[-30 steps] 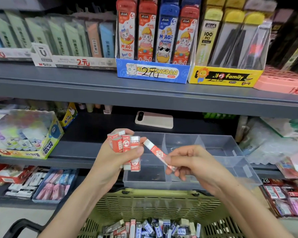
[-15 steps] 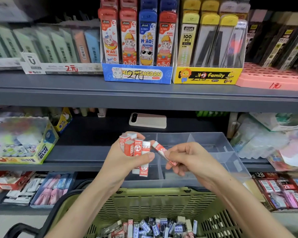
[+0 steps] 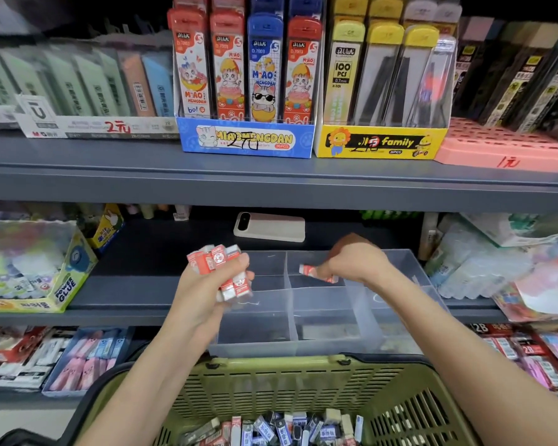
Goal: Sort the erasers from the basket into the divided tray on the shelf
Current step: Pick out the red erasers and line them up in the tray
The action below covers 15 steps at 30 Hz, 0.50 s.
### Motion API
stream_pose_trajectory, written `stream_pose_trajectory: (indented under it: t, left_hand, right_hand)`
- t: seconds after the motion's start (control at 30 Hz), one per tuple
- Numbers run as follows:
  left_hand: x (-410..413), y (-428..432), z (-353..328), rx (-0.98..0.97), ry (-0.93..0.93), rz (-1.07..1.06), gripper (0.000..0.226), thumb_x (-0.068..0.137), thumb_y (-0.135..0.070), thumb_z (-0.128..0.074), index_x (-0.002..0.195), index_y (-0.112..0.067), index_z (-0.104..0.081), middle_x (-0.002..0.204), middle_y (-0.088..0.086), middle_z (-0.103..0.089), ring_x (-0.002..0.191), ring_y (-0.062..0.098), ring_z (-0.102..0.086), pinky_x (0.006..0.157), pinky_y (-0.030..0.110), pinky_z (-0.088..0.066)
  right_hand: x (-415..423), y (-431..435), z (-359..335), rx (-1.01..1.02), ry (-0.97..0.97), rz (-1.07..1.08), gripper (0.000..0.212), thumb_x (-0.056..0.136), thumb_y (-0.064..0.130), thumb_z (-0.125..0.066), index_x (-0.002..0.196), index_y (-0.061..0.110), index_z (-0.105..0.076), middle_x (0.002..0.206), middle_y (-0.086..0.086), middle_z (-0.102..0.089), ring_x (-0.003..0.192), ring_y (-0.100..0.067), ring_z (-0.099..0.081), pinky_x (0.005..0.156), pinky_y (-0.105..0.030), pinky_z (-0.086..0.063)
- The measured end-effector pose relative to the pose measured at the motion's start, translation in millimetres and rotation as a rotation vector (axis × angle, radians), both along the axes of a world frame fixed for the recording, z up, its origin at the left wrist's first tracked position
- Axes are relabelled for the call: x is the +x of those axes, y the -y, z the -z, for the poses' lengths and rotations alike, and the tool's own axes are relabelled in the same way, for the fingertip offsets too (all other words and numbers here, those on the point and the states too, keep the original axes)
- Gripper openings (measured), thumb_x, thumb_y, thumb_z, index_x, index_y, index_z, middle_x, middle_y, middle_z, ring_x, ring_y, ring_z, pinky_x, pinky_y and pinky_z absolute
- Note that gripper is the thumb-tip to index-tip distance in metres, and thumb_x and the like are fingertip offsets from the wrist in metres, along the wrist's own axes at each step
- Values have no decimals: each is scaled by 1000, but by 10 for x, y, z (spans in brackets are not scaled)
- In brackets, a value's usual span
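- Fingers of my left hand [image 3: 203,291] curl tight round a fistful of red erasers [image 3: 219,265], up by the left end of the divided tray [image 3: 335,344].
- Down between my arms, the green basket [image 3: 287,381], loose erasers [image 3: 271,429] heaped inside.
- Right hand [image 3: 355,262] pinches a single red eraser [image 3: 318,272], low over the tray's back middle compartment.

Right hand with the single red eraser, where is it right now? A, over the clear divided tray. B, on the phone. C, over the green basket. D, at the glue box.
A: the right hand pinches the single red eraser over the clear divided tray, beyond the green basket; the left hand grips a bunch of red erasers.
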<state>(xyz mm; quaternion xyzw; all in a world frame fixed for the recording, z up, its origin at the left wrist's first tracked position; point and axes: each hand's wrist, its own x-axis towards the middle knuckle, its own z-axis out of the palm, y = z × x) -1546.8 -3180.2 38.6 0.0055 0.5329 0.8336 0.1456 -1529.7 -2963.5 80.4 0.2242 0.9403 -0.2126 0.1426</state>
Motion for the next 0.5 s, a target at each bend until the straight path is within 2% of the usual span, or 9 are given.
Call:
stream_pose_trajectory:
  t: [0.07, 0.17, 0.27, 0.37, 0.47, 0.5]
  left_hand:
    - [-24, 31, 29, -3, 11, -3, 33, 57, -20, -78, 85, -17, -61, 73, 2, -69, 65, 20, -69, 50, 31, -53]
    - [-42, 66, 74, -7, 18, 3, 31, 60, -19, -78, 88, -15, -63, 76, 4, -70, 69, 22, -70, 54, 32, -57]
    - [-50, 75, 94, -17, 38, 8, 39, 56, -22, -79, 91, -15, -65, 79, 5, -72, 74, 23, -71, 58, 34, -58]
    - [-58, 68, 98, -24, 45, 11, 40, 57, -22, -78, 93, -14, -64, 80, 4, -72, 74, 22, -71, 59, 34, -58]
    - [-61, 46, 78, 5, 67, 16, 43, 57, -22, -77, 96, -12, -63, 78, 4, -72, 71, 19, -71, 55, 32, -56]
    - [-62, 42, 74, 23, 80, 20, 42, 57, -21, -77, 96, -11, -63, 77, 4, -71, 69, 19, -70, 54, 31, -55]
  right_hand:
    - [-161, 57, 105, 116, 94, -21, 36, 68, 45, -73, 54, 16, -58, 54, 6, -58, 52, -12, -51, 53, -19, -36]
    - [-278, 143, 307, 112, 108, -37, 41, 73, 53, -69, 56, 17, -57, 46, 11, -54, 52, -9, -51, 64, -22, -41]
    - [-285, 157, 449, -102, 75, -59, 39, 83, 48, -61, 62, 16, -57, 60, 4, -56, 60, -15, -52, 64, -25, -41]
    - [-255, 146, 457, -369, 88, 9, 30, 96, 33, -48, 85, 12, -66, 81, -1, -63, 78, -16, -55, 67, -23, -44]
    - [-234, 152, 420, -401, 115, 10, 25, 96, 19, -47, 100, 7, -68, 90, -6, -66, 68, -13, -56, 57, -18, -47]
    - [-222, 160, 398, -334, 103, -29, 25, 95, 18, -47, 99, 5, -68, 93, -8, -68, 72, -17, -59, 62, -21, -49]
